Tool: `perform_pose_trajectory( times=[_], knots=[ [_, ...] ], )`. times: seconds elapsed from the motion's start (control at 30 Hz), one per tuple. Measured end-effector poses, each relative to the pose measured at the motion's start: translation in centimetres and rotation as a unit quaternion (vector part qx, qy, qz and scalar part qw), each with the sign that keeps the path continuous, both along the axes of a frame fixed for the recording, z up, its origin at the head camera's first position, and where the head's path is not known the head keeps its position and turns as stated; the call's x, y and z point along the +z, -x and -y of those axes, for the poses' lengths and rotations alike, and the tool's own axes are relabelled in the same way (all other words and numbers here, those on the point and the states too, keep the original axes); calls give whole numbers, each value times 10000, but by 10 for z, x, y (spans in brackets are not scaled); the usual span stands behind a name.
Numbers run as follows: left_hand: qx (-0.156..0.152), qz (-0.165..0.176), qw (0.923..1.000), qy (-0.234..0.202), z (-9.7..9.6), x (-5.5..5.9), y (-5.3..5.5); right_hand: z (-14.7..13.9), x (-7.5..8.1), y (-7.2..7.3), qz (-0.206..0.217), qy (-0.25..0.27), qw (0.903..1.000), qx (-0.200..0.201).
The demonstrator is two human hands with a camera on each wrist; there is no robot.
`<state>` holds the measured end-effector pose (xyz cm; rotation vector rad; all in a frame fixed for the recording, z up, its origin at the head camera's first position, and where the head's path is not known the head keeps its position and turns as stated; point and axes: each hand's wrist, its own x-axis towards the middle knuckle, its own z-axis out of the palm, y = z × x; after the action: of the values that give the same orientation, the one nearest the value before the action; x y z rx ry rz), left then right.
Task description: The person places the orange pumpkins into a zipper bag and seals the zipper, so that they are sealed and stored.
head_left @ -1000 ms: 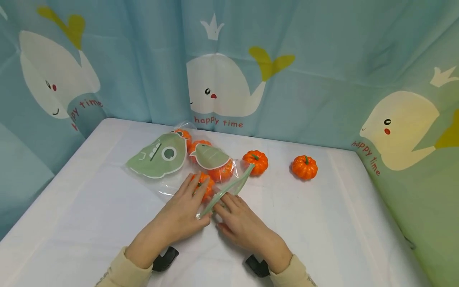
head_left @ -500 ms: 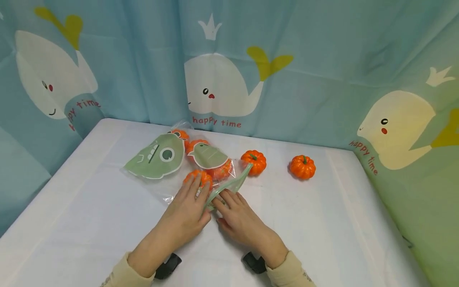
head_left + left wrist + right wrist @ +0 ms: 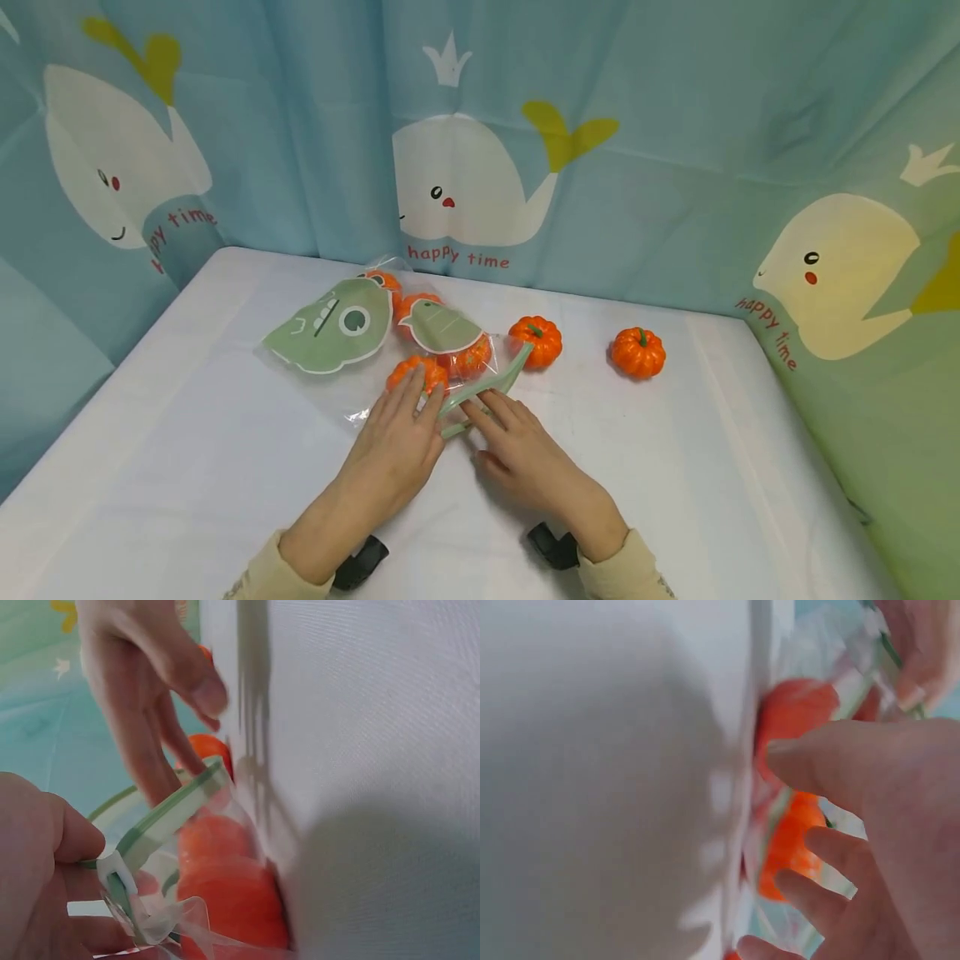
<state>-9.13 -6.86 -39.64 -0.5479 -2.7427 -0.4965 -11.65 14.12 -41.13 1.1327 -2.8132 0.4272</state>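
Pinching the bag (image 3: 442,329) at its near corner with the left hand (image 3: 393,446)! Resting the right hand (image 3: 528,450), relaxed, at its mouth, nearer than two loose pumpkins (image 3: 637,353).

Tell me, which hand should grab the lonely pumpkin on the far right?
Probably the right hand: it's nearer to that pumpkin, on the same side, and seems to grip nothing. The left hand is farther away and seems to be pinching the edge of the bag.

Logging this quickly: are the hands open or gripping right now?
Left hand: closed, pinching the edge of the clear bag.
Right hand: open, fingers relaxed, at the bag's mouth.
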Motion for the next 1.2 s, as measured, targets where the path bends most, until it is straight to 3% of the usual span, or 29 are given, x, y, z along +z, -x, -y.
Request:
perform_pose_trajectory(
  times=[0.13, 0.23, 0.37, 0.53, 0.67, 0.8, 1.03, 1.2],
  knots=[
    [-9, -55, 10000, -72, 1, -1, 1, -13, 8, 2, 21, 142, 9999, -2],
    [-40, 72, 9999, -105, 2, -2, 0, -25, 16, 5, 302, 303, 9990, -110],
    [-68, 108, 9999, -95, 3, -4, 0, -40, 25, 15, 529, 667, 9953, -457],
    [-53, 104, 9998, -133, 2, -4, 1, -50, 28, 37, 286, 1121, 9880, -1021],
    [-23, 421, 9991, -87, 2, -1, 2, -51, 26, 52, 174, 1382, 9788, -1499],
    [6, 566, 9984, -20, 2, 0, 1, -49, 20, 61, 245, 1526, 9741, -1653],
    [-4, 464, 9989, -63, 3, 1, 1, -47, 3, 72, 238, 1243, 9825, -1367],
    [-70, 348, 9993, -108, 2, -1, 1, -49, -1, 73, 141, 1179, 9814, -1508]
  ],
)
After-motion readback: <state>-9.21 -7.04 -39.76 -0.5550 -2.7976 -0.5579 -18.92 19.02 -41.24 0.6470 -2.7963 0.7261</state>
